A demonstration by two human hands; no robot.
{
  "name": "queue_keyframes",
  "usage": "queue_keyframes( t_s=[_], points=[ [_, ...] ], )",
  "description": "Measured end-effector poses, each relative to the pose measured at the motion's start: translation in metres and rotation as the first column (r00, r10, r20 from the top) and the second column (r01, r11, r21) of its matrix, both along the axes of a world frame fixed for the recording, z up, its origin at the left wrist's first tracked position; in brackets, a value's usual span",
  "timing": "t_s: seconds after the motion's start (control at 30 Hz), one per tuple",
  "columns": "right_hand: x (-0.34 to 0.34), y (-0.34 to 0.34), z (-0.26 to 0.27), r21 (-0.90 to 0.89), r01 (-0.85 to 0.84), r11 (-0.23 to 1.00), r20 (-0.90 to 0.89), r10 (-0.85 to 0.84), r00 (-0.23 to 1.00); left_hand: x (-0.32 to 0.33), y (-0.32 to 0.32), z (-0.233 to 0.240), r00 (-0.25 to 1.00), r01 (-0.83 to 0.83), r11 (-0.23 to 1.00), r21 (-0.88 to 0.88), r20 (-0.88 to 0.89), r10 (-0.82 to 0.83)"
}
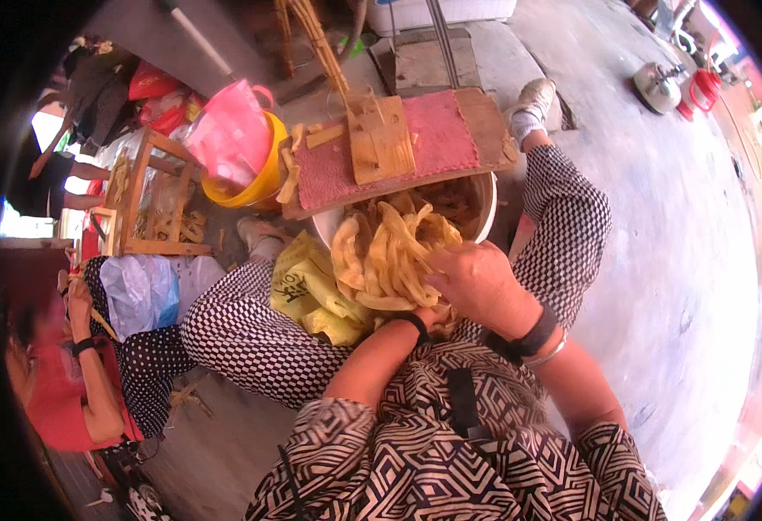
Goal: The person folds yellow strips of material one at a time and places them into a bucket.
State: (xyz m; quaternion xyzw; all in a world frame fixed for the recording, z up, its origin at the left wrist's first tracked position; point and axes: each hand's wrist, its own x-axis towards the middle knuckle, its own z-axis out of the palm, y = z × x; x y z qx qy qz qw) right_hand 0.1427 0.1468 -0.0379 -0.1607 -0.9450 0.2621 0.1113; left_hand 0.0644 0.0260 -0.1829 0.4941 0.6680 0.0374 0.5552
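A large bundle of long, soft-looking yellowish strips [391, 254] lies over my lap and the near rim of a white bucket [488, 218]. My right hand [478, 280] is curled at the right side of the bundle, with its fingers closed on strips there. My left hand [434, 316] reaches in at the bottom of the bundle, below my right hand. Its fingers are hidden, so its grip does not show. Beside the bundle, a yellow plastic bag [306, 280] bearing writing rests against my left thigh. More brownish strips [449, 195] are inside the bucket.
A board [491, 130] with pink cloth lies across the bucket, carrying a wooden block [384, 150]. A yellow bucket [267, 172] holds a pink bag [234, 137]. A wooden frame [137, 195] and a seated person [75, 384] are left. A metal kettle [657, 88] stands far right.
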Motion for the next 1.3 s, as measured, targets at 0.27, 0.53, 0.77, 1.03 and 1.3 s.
queue_keyframes(
  t_s=[0.27,0.53,0.77,1.03,1.3],
  points=[
    [-0.056,0.032,-0.031,-0.135,0.118,0.984,0.300,-0.073,0.951,-0.031,0.003,0.058,0.972,0.142,0.976,-0.166,0.210,-0.106],
    [-0.063,-0.015,-0.027,-0.319,-0.095,0.943,0.077,0.126,0.989,-0.061,-0.023,0.187,0.982,0.076,0.959,0.272,0.145,-0.119],
    [0.014,-0.033,-0.021,-0.378,-0.325,0.867,0.027,0.361,0.932,-0.098,-0.026,0.175,0.744,-0.237,0.626,0.743,-0.276,0.609],
    [0.012,-0.026,-0.049,-0.152,-0.505,0.850,0.184,0.526,0.830,-0.104,0.005,0.144,0.740,-0.163,0.832,0.530,-0.492,0.459],
    [0.007,-0.010,0.041,-0.297,-0.282,0.912,0.055,0.312,0.949,-0.090,0.007,0.130,0.837,-0.264,0.805,0.531,-0.290,0.465]
  ],
)
